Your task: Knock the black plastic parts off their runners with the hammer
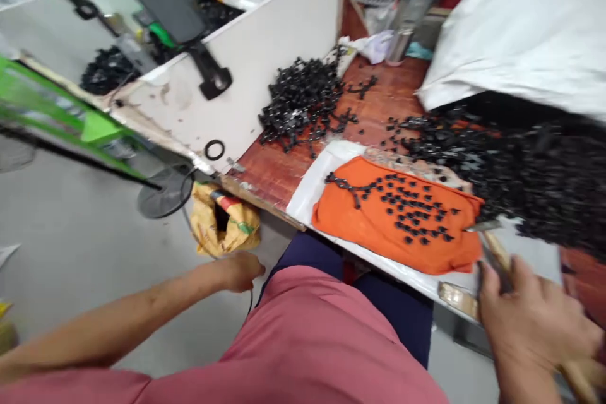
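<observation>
My right hand (530, 322) is closed around a tool with wooden handles (495, 249), whose metal tip rests at the right edge of an orange cloth (374, 227). Several small black plastic parts (416, 208) lie scattered on that cloth. My left hand (241, 270) reaches down below the table's edge toward a yellow bag (227, 224) on the floor; its fingers look curled, and whether it holds anything is hidden. A thin dark cord runs just under it.
A big heap of black parts (530, 164) lies at the right under a white sack (521, 31). A second black pile (303, 98) sits by a white partition (274, 57). A fan (165, 192) stands on the grey floor.
</observation>
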The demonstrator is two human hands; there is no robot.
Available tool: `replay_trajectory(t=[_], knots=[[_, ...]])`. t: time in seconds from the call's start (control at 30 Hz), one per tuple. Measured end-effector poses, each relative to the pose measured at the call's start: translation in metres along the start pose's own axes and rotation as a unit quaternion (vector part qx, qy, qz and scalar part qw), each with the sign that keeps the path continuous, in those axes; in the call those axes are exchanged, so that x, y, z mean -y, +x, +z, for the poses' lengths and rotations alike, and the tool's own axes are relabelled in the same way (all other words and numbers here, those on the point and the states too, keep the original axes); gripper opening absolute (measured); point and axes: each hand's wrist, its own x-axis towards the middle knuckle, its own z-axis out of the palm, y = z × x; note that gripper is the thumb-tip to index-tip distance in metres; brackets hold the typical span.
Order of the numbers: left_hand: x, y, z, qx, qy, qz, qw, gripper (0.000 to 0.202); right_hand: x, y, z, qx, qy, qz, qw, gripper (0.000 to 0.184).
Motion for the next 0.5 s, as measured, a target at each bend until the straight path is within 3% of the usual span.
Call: replay_trajectory(t=[0.03, 0.1, 0.2, 0.27, 0.33, 0.4, 0.5], knots=[[-0.008, 0.003, -0.016, -0.039, -0.004, 0.020, 0.999, 0.007, 0.003, 0.002, -0.002, -0.019, -0.016, -0.016, 1.000, 0.049], [-0.027, 0.010, -0.058, -0.161, -0.035, 0.063, 0.984, 0.022, 0.006, 0.004, -0.005, -0.026, -0.045, -0.025, 0.998, 0.039], [-0.059, 0.025, -0.124, -0.364, -0.100, 0.117, 0.918, 0.031, 0.007, 0.004, -0.009, 0.010, -0.079, -0.017, 0.997, 0.029], [-0.079, 0.042, -0.157, -0.448, -0.091, 0.144, 0.878, 0.029, 0.001, 0.002, -0.014, 0.045, -0.086, 0.008, 0.995, 0.028], [-0.091, 0.065, -0.177, -0.474, -0.043, 0.160, 0.865, 0.026, -0.010, -0.002, -0.019, 0.081, -0.066, 0.047, 0.993, 0.028], [-0.098, 0.088, -0.185, -0.469, 0.003, 0.152, 0.870, 0.026, -0.024, -0.009, -0.025, 0.118, 0.004, 0.088, 0.989, 0.029], [-0.100, 0.111, -0.186, -0.456, 0.032, 0.123, 0.881, 0.025, -0.039, -0.024, -0.034, 0.153, 0.221, 0.111, 0.957, 0.031]])
